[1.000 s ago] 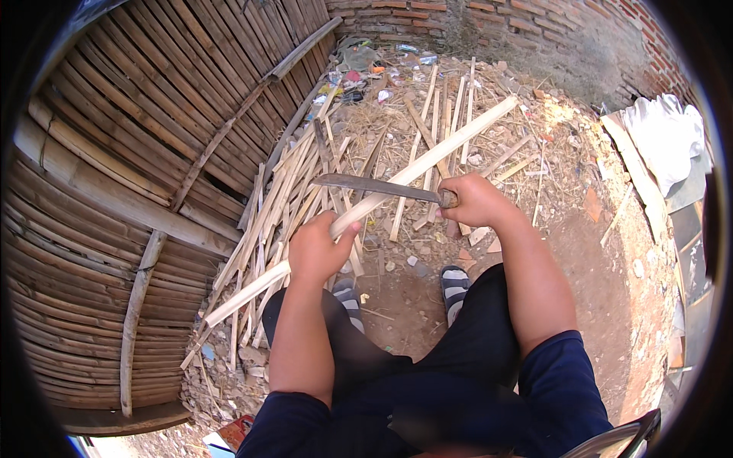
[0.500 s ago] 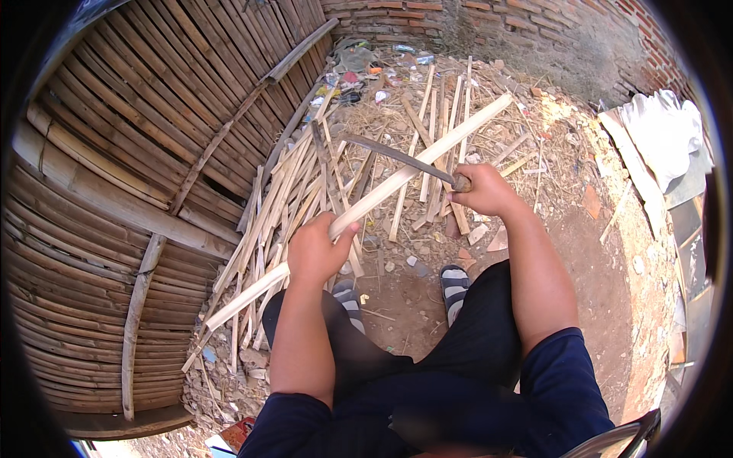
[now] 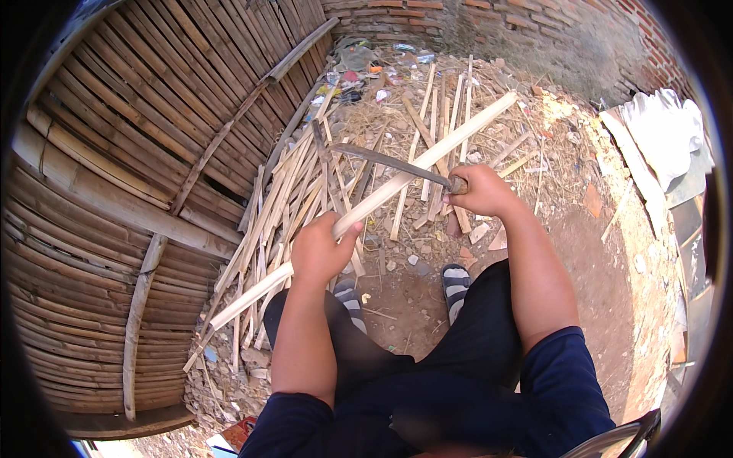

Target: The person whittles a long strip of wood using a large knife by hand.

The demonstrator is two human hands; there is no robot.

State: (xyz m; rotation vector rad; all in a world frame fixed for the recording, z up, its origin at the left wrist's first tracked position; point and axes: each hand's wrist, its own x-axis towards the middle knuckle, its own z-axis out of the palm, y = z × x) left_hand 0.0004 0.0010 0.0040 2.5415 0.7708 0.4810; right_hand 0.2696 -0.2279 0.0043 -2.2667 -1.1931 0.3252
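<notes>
My left hand (image 3: 322, 246) is closed round a long, pale wooden strip (image 3: 454, 139), which slants from the lower left up to the far right. In my right hand (image 3: 479, 191) is the wooden handle of a curved sickle-like blade (image 3: 389, 161). Its dark metal crosses over the strip just ahead of my left hand, and the tip points left. Whether the edge touches the wood or passes above it I cannot tell. Under the strip lie several thin wooden slats (image 3: 433, 122) on the ground.
A heap of split strips (image 3: 263, 237) lies at left, against a bamboo slat wall (image 3: 183, 99). Behind stands a brick wall (image 3: 534, 34), with litter (image 3: 355, 69) at its foot. A white sack (image 3: 663, 137) and boards are at right. My sandalled feet (image 3: 456, 286) rest on dirt.
The strip and my left hand have shifted slightly up and to the right. The blade has moved a little left along the strip, with its tip lower.
</notes>
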